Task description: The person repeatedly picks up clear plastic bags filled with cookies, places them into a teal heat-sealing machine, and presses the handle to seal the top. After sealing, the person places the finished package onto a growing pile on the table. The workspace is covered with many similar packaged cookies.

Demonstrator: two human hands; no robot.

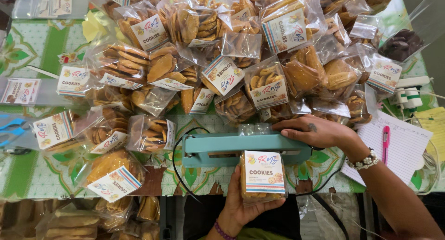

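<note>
In the head view the left hand (241,205) cups a clear bag of cookies (262,177) from below, its fingers (273,204) wrapped round the bag's bottom, the bag's top tucked into the teal heat sealer (218,148) just above them. The right hand (315,131) lies flat on the sealer's arm, fingers (289,127) stretched out and close together, gripping nothing. Beyond those fingers, sealed cookie bags (222,73) crowd the counter (32,175); a pink pen (385,142) lies on a lined notepad (405,145) to their right.
</note>
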